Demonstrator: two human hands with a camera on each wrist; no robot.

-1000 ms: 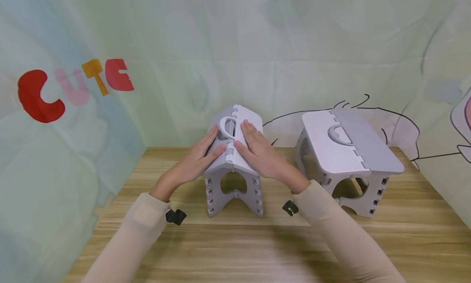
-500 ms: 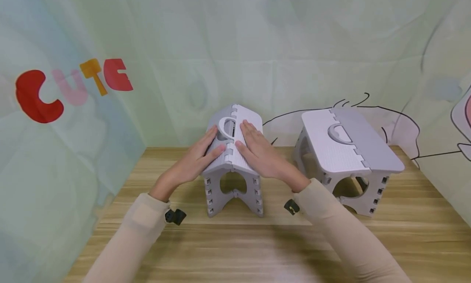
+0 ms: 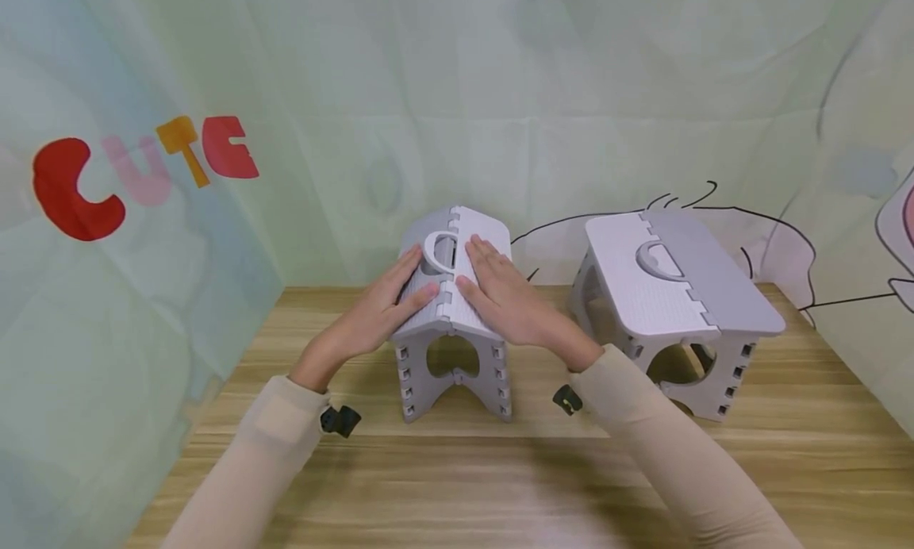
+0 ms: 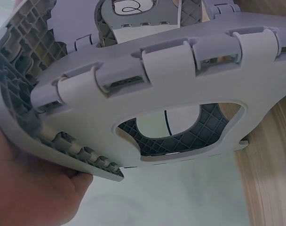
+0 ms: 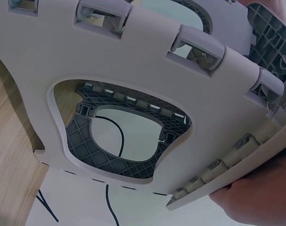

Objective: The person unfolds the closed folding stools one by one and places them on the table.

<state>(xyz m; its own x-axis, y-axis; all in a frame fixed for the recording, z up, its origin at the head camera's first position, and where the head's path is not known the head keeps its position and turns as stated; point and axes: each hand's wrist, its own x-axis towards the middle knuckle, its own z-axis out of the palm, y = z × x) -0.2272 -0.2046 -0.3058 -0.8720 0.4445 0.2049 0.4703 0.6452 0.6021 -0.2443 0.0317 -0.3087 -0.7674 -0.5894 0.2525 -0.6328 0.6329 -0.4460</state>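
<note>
A grey and white plastic folding stool [image 3: 444, 312] stands on the wooden table, its hinged top raised along the middle like a roof. My left hand [image 3: 371, 307] lies with straight fingers on the left half of the top. On the right half rests my right hand [image 3: 510, 299], fingers extended, its thumb near the centre hinge. Between the hands a curved carrying handle [image 3: 431, 251] sticks up. Both wrist views look at the stool's side panels [image 4: 176, 84] from close by; the left palm [image 4: 35, 193] and right palm [image 5: 256, 197] show beneath the top's edges.
A second folding stool [image 3: 703, 251] of the same kind stands to the right, its top spread flat. The wooden table [image 3: 457, 485] extends in front. A patterned cloth [image 3: 457, 81] with coloured letters hangs behind and at the sides.
</note>
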